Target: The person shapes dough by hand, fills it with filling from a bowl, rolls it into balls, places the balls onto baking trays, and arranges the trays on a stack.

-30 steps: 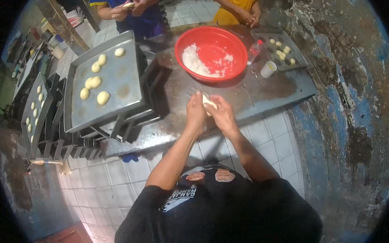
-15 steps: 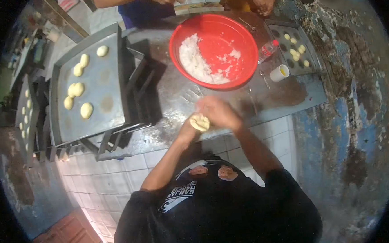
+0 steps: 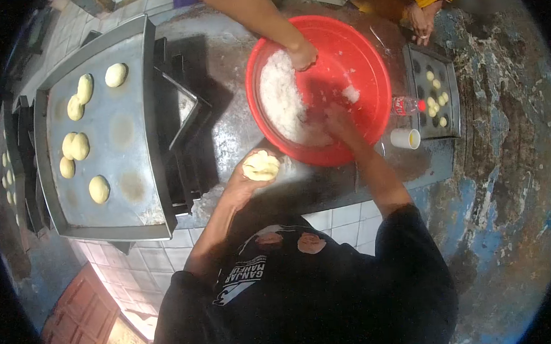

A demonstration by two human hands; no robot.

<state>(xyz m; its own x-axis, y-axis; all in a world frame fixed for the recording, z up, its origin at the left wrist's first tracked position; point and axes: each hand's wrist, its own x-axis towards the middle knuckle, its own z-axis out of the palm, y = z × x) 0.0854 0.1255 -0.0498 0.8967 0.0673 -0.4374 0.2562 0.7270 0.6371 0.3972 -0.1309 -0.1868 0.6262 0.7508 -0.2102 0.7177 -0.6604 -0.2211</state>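
Observation:
My left hand (image 3: 241,185) is cupped around a flattened piece of pale yellow dough (image 3: 261,165), held just in front of the red basin. My right hand (image 3: 338,122) reaches down inside the red basin (image 3: 377,73), beside the white, crumbly mass (image 3: 281,100) heaped along its left side. Motion blur and shadow hide those fingers, so I cannot make out what they grip. Another person's hand (image 3: 303,55) reaches into the same basin from the far side, at the upper edge of the white mass.
At left, a large metal tray (image 3: 128,217) on stacked trays carries several dough balls (image 3: 99,189). Right of the basin are a red-capped bottle (image 3: 407,106), a white cup (image 3: 404,138) and a smaller tray (image 3: 452,91) with dough pieces. Another person's hands (image 3: 421,22) rest near it.
My hands have separated: the left keeps the dough, while the right has moved into the basin. The other person's hand has come down into the basin. The view has shifted.

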